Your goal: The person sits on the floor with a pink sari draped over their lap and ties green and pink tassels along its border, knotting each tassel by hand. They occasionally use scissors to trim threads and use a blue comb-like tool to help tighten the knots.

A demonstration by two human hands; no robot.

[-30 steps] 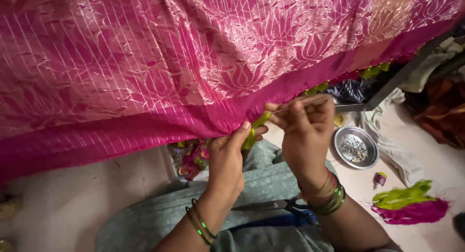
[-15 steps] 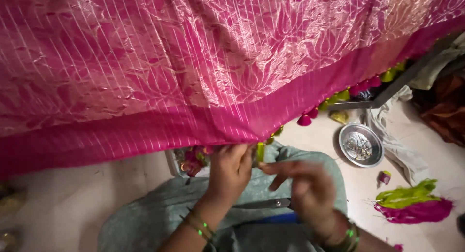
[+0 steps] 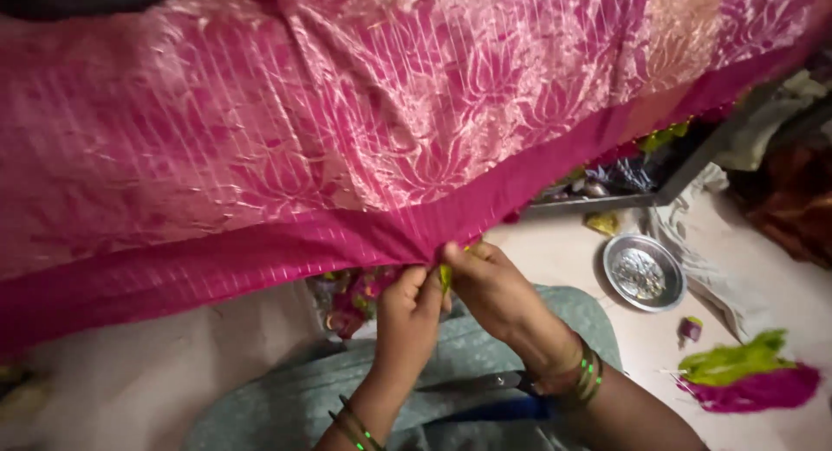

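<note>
— Pinching the dark pink border [image 3: 260, 265] of the draped pink cloth [image 3: 364, 130], the left hand [image 3: 407, 308] and right hand [image 3: 494, 286] meet at its lower edge, probably to keep it taut.

— And the yellow-green tassel [image 3: 445, 276]?

— Between both sets of fingers, clamped together on it (scissors [image 3: 485, 383] rest on the lap).

Pale floor [image 3: 156, 382] (smooth, softly lit) beside a grey metal frame [image 3: 685, 169].

Two hands [image 3: 407, 317], one pink cloth [image 3: 347, 139], one steel bowl [image 3: 644, 272], one scissors [image 3: 494, 383].
</note>
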